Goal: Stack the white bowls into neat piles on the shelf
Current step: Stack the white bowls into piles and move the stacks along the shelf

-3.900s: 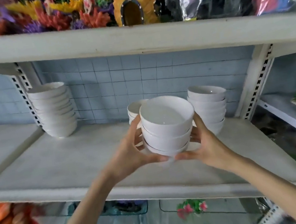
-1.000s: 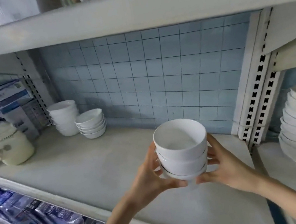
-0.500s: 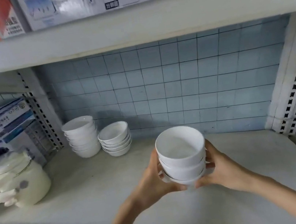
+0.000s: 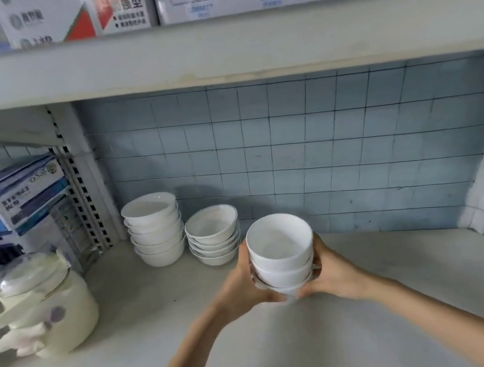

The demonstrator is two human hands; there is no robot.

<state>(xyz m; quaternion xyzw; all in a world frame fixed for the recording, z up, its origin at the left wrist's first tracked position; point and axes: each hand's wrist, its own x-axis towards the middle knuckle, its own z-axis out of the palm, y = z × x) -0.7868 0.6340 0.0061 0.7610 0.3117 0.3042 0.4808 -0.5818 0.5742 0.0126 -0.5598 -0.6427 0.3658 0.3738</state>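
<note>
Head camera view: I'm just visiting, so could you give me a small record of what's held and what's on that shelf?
held: stack of plain white ceramic bowls, three seen, nested, upright
hands: left hand grips the stack's left side; right hand grips its right side
piles: taller white bowl pile at the back left; shorter dark-rimmed bowl pile just right of it
other: cream lidded kettle at the left
surface: pale grey shelf board

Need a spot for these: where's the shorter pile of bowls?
Head view: the shorter pile stands back left on the shelf, between the taller pile and the held bowls.
</note>
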